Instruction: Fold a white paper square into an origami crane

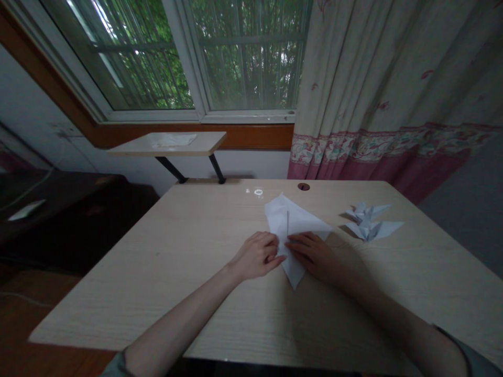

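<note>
A partly folded sheet of white paper (301,220) lies on the pale wooden desk, one corner pointing toward me and a crease running down its upper part. My left hand (260,255) is closed at the paper's left edge, its fingers curled and the thumb reaching onto the sheet. Across from it, my right hand (316,257) rests flat on the lower right of the paper, fingers stretched out toward the left. Both hands cover part of the sheet. To the right stand two folded paper cranes (368,230) (363,210), close together.
The desk (188,230) carries a small raised shelf (137,144) at the back left, with white paper (176,139) on it. A round cable hole (304,187) sits near the far edge. Behind are a window (251,63) and a curtain (353,104).
</note>
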Available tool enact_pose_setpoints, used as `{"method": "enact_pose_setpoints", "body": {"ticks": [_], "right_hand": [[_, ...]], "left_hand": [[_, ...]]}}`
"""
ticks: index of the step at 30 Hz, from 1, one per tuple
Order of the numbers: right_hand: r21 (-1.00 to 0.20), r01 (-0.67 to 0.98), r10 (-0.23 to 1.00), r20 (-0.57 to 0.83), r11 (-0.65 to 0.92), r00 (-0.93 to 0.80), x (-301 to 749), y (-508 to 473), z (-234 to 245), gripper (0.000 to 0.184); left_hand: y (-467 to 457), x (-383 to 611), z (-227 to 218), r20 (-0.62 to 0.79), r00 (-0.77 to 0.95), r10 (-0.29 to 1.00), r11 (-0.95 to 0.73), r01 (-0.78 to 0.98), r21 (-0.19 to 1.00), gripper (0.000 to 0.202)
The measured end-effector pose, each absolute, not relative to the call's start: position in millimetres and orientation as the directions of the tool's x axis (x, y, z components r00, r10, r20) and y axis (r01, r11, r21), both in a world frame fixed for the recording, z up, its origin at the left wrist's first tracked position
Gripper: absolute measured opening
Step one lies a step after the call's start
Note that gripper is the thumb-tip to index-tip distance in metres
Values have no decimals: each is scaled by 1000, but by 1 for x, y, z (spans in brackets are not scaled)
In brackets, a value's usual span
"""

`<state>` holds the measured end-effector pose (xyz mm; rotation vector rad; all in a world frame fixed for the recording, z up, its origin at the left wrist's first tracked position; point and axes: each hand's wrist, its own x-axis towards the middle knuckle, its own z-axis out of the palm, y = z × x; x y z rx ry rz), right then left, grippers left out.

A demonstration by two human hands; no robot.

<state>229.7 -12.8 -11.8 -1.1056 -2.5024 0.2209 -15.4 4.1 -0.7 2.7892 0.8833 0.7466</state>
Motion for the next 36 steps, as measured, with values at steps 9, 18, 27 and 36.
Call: {"method": "enact_pose_setpoints", "body": {"ticks": [9, 18, 27, 36], "right_hand": [[-296, 665, 727, 319, 685, -608, 230, -13, -11, 35], [-270, 743, 782, 345, 613, -520, 232, -11, -16, 40], [-283, 762, 806, 318, 583, -499, 232, -10, -13, 42], [-280, 751, 791, 355, 599, -498, 234, -10, -17, 42]], "left_hand": [[8, -14, -3, 437, 697, 568, -823, 497, 276, 31], [7, -16, -2, 443, 687, 576, -816, 515, 264, 28], [3, -15, 4, 535, 665, 522, -843, 500, 201, 19], [-4, -12, 13, 494, 768, 408, -907, 405, 119, 23]]}}
